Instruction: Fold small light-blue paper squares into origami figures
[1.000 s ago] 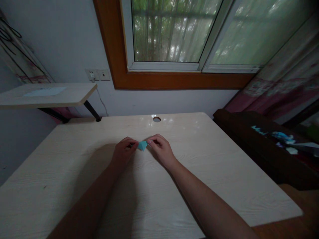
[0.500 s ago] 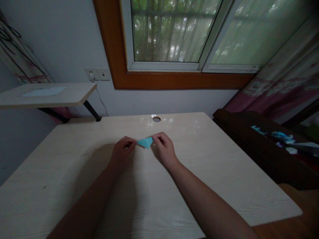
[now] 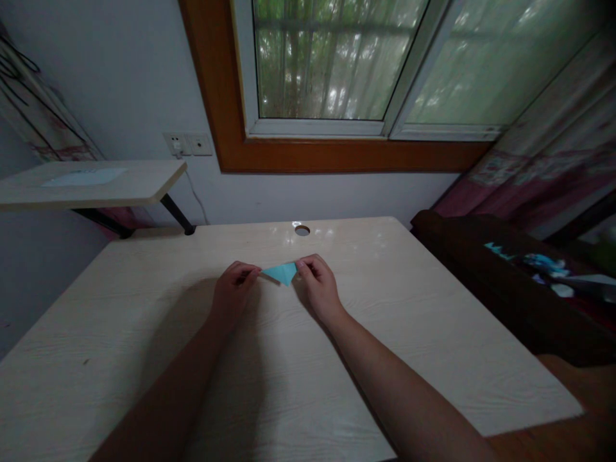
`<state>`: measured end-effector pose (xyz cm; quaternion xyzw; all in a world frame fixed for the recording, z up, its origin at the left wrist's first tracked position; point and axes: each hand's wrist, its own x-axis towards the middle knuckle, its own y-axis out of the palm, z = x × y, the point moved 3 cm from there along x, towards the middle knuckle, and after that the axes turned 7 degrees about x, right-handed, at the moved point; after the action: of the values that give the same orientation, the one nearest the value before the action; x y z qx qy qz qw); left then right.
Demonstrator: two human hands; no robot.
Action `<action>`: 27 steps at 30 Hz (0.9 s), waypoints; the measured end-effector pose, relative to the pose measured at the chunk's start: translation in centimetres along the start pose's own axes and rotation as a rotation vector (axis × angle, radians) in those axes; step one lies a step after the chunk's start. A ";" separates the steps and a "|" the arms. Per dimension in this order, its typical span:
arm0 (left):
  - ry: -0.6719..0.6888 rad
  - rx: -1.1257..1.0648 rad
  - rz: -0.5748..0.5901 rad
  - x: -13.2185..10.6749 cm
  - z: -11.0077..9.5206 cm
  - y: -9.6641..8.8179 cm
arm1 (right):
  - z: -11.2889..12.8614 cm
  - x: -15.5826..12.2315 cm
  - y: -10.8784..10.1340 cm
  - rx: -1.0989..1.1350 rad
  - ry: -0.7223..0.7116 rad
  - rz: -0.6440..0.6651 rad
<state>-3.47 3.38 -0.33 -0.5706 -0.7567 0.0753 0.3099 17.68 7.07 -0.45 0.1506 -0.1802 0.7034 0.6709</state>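
Note:
A small piece of folded turquoise paper (image 3: 283, 274) is stretched between my two hands above the pale wooden desk (image 3: 308, 385). It has a pointed, roughly triangular shape, with one corner hanging down. My left hand (image 3: 234, 285) pinches its narrow left tip between thumb and fingers. On the other side, my right hand (image 3: 317, 285) grips the wider right end, thumb in front. The fingers cover both ends of the paper, so its exact folds there are hidden.
At the back left a raised shelf (image 3: 158, 179) on black legs carries a sheet of paper (image 3: 86, 177). A round cable hole (image 3: 302, 230) lies near the desk's back edge. Dark furniture (image 3: 462, 269) with assorted items stands to the right, below a curtain.
My left hand has shifted slightly left and up, and more of the paper's left point shows between the hands. My right hand stays almost in place.

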 end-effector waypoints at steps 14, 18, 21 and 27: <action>-0.042 -0.156 0.070 -0.3 0.1 0.6 | 0.5 0.1 0.2 -0.021 -0.026 0.034; -0.023 -0.129 0.074 -0.3 0.2 0.6 | 0.6 0.0 0.3 0.023 -0.011 0.069; -0.031 -0.113 0.088 -0.4 0.1 0.6 | 0.7 0.0 0.4 0.029 -0.018 0.085; -0.035 -0.111 0.128 -0.4 0.0 0.7 | 0.9 0.0 0.5 0.022 -0.048 0.085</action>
<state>-2.85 3.21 -0.82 -0.6329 -0.7269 0.0628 0.2592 17.20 6.67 0.37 0.1668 -0.1947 0.7294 0.6342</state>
